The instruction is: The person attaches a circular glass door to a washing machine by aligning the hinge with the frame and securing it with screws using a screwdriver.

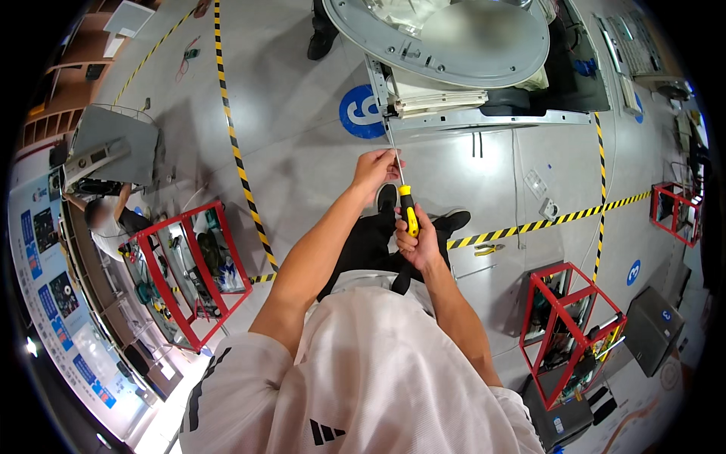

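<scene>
My right hand [416,244] grips the black-and-yellow handle of a screwdriver [409,212], whose long thin shaft points up toward an appliance. My left hand [376,170] has its fingers closed around that shaft, higher up. Just beyond is the appliance's metal frame [439,121], lying on the floor with a large grey round-edged panel [359,26] on top and white parts [439,102] beneath it. The screwdriver's tip is at the frame's near left corner; exactly what it touches is too small to tell.
Red-framed tool carts stand left [162,242] and right [544,318]. Another person [110,219] works at a grey machine [125,132] on the left. Someone's shoe [321,41] shows above. Striped floor tape [242,174] borders the area. Pliers [488,250] lie on the floor beside a thin rod [476,272].
</scene>
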`<state>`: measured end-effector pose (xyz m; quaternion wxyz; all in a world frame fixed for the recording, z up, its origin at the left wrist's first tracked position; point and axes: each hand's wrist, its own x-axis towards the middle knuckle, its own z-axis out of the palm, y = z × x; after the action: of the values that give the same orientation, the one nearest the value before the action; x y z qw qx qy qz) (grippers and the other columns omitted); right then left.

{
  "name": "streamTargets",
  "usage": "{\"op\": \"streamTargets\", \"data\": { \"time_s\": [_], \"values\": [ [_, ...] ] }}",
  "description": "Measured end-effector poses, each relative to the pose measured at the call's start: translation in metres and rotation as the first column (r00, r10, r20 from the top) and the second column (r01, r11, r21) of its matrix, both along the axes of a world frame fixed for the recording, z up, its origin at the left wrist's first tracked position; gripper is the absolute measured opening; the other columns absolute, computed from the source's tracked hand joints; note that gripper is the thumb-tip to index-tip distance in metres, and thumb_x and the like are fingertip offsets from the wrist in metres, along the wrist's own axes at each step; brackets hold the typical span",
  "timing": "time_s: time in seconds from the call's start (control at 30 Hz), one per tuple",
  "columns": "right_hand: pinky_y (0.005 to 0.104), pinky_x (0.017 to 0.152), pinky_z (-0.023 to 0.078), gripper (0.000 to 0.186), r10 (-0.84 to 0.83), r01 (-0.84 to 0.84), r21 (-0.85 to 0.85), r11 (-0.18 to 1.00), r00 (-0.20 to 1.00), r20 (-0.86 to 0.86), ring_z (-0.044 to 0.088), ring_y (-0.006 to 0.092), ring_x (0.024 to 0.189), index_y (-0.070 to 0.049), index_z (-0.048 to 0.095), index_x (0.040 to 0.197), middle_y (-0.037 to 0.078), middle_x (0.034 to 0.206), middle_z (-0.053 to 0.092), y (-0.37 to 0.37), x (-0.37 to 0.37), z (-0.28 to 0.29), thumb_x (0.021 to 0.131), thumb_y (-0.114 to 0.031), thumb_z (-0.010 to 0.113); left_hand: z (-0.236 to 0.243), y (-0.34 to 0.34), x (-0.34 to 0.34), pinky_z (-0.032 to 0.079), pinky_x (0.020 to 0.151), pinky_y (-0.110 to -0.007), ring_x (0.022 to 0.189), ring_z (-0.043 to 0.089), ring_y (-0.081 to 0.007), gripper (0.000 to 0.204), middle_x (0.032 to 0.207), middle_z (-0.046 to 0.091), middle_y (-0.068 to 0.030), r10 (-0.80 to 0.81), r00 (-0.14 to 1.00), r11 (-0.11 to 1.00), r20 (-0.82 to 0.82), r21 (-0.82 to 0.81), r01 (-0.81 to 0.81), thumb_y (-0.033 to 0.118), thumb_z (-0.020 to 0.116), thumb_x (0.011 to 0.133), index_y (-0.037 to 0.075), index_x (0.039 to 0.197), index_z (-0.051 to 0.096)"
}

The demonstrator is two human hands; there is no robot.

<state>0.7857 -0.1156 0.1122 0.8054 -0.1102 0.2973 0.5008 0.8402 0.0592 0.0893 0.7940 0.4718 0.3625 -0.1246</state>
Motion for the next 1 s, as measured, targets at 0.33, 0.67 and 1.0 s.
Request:
{"op": "streamTargets", "data": {
  "time_s": [0.33, 0.67, 1.0],
  "values": [
    [0.0222, 0.043, 0.035, 0.044, 0.39, 0.019, -0.67, 0.743, 0.801, 0.455, 0.046, 0.0103, 0.049, -0.002, 0.047, 0.118, 0.008, 0.084, 0.058, 0.005, -0.021, -0.022, 0.091, -0.036, 0.053, -0.006, -0.004, -0.001, 0.049, 0.071, -0.028, 0.072, 0.057, -0.0122, 0.025, 0.087, 0.063, -0.0087, -0.004, 0.999, 0.999, -0.033, -0.035, 0.003, 0.022, 0.051, 0.092, 0.0, 0.104, 0.057],
    [0.0206, 0.038, 0.027, 0.042, 0.476, 0.067, -0.823, 0.565, 0.788, 0.391, 0.042, 0.0086, 0.045, -0.004, 0.046, 0.115, 0.005, 0.075, 0.056, 0.019, -0.011, 0.003, 0.088, -0.033, 0.059, -0.011, -0.004, 0.001, 0.05, 0.068, -0.028, 0.073, 0.061, -0.0157, 0.026, 0.086, 0.065, -0.0109, 0.025, 1.0, 0.995, 0.007, -0.094, -0.024, 0.021, 0.051, 0.093, -0.002, 0.099, 0.059],
    [0.0233, 0.04, 0.034, 0.042, 0.457, 0.072, -0.832, 0.55, 0.808, 0.372, 0.049, 0.0121, 0.048, -0.004, 0.05, 0.117, 0.008, 0.076, 0.059, 0.013, -0.01, 0.001, 0.086, -0.03, 0.062, -0.007, -0.007, 0.008, 0.05, 0.066, -0.027, 0.068, 0.061, -0.0147, 0.025, 0.082, 0.066, -0.0108, 0.038, 0.998, 0.997, -0.056, 0.062, -0.034, 0.022, 0.061, 0.086, -0.002, 0.092, 0.062]
  ]
}}
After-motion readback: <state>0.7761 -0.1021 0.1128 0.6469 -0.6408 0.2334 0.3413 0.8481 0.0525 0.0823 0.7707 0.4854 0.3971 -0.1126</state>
